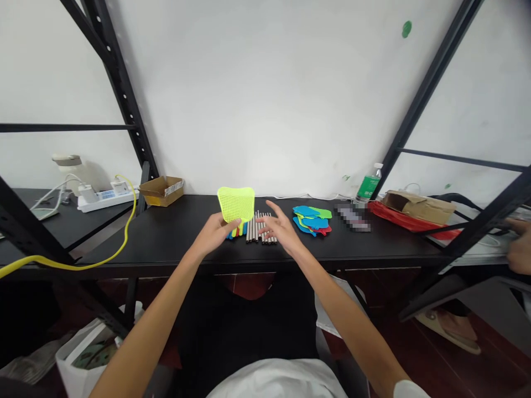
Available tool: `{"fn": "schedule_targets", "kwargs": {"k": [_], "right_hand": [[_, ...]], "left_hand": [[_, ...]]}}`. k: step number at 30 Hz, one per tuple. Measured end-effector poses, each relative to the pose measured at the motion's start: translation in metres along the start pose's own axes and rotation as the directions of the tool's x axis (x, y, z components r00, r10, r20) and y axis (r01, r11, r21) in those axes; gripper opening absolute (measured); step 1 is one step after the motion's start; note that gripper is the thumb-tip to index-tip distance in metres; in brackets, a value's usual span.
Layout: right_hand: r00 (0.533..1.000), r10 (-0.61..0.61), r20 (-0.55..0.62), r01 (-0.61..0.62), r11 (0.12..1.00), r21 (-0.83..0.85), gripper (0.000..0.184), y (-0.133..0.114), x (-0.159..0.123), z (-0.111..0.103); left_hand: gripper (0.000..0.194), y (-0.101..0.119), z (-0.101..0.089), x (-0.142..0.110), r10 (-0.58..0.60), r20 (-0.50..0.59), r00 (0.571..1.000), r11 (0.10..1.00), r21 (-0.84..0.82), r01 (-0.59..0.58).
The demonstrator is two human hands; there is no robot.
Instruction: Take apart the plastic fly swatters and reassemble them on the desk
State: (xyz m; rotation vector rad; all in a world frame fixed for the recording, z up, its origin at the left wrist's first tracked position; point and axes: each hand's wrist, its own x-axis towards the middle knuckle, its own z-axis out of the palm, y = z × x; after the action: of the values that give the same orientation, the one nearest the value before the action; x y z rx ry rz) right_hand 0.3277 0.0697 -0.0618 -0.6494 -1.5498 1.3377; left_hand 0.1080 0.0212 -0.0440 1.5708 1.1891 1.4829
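My left hand (212, 234) pinches a yellow-green mesh fly swatter head (236, 203) near its lower end, holding it upright above the black table (178, 243). Over the right side of a row of slim metal rods (252, 232) hovers my right hand (282, 228), its fingers spread and nothing in them. Whether its fingertips touch the rods I cannot tell. Blue, red and yellow plastic pieces (236, 232) lie left of the rods, partly hidden by my left hand. To the right sits a pile of blue, green and red swatter heads (315, 222).
An open cardboard box (161, 191) stands at the back left, near a power strip (108, 199) and a yellow cable (129, 221). At right are a green-labelled bottle (369, 185), a red bag (398, 218) and a shelf post (427, 94). Another person's hand (520, 246) shows far right.
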Motion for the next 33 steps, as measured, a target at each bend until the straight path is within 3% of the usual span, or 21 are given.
{"fn": "schedule_targets", "kwargs": {"k": [2, 4, 8, 10, 12, 14, 17, 21, 24, 26, 29, 33], "right_hand": [[0.997, -0.007, 0.08, 0.003, 0.998, 0.057, 0.08, -0.007, -0.001, 0.012], [0.998, -0.048, 0.038, 0.045, 0.996, 0.078, 0.082, -0.008, 0.001, 0.018], [0.994, -0.104, -0.045, 0.105, 0.994, 0.024, 0.079, -0.006, 0.005, 0.009], [0.984, -0.12, -0.13, 0.117, 0.993, -0.033, 0.075, -0.005, 0.009, -0.011], [0.951, -0.115, -0.288, 0.095, 0.992, -0.084, 0.069, -0.007, 0.014, -0.04], [0.89, -0.105, -0.444, 0.038, 0.987, -0.157, 0.064, -0.009, 0.019, -0.077], [0.832, -0.072, -0.55, -0.126, 0.941, -0.315, 0.049, -0.009, 0.021, -0.13], [0.836, -0.071, -0.545, -0.328, 0.731, -0.599, 0.039, -0.006, 0.013, -0.163], [0.848, -0.164, -0.504, -0.37, 0.499, -0.784, 0.034, -0.01, 0.003, -0.16], [0.835, -0.225, -0.502, -0.389, 0.404, -0.828, 0.033, -0.015, -0.002, -0.15], [0.85, -0.288, -0.44, -0.317, 0.387, -0.866, 0.033, -0.019, -0.007, -0.126], [0.939, -0.324, -0.118, 0.041, 0.444, -0.895, 0.031, -0.004, -0.014, -0.083]], "left_hand": [[0.026, 0.006, 0.016, -0.004, -0.006, 0.095, 0.995, 0.999, -0.036, 0.009], [0.024, 0.009, 0.025, -0.006, -0.002, 0.133, 0.991, 0.998, -0.055, 0.009], [0.02, 0.01, 0.017, -0.005, -0.012, 0.165, 0.986, 0.999, 0.046, 0.005], [0.026, 0.005, 0.0, -0.002, 0.03, 0.109, 0.994, 0.965, 0.256, -0.057], [0.04, -0.008, -0.022, 0.002, 0.133, -0.027, 0.991, 0.838, 0.537, -0.098], [0.056, -0.027, -0.044, 0.006, 0.132, -0.106, 0.986, 0.692, 0.722, -0.015], [0.073, -0.055, -0.064, 0.009, -0.014, -0.115, 0.993, 0.568, 0.817, 0.102], [0.07, -0.067, -0.056, 0.008, -0.059, -0.039, 0.997, 0.565, 0.823, 0.066], [0.068, -0.061, -0.044, 0.007, -0.054, -0.009, 0.999, 0.572, 0.82, 0.038], [0.065, -0.057, -0.041, 0.006, -0.043, 0.017, 0.999, 0.564, 0.825, 0.01], [0.059, -0.053, -0.044, 0.005, -0.038, 0.046, 0.998, 0.553, 0.833, -0.017], [0.061, -0.049, -0.042, 0.002, 0.025, 0.049, 0.999, 0.528, 0.847, -0.054]]}}
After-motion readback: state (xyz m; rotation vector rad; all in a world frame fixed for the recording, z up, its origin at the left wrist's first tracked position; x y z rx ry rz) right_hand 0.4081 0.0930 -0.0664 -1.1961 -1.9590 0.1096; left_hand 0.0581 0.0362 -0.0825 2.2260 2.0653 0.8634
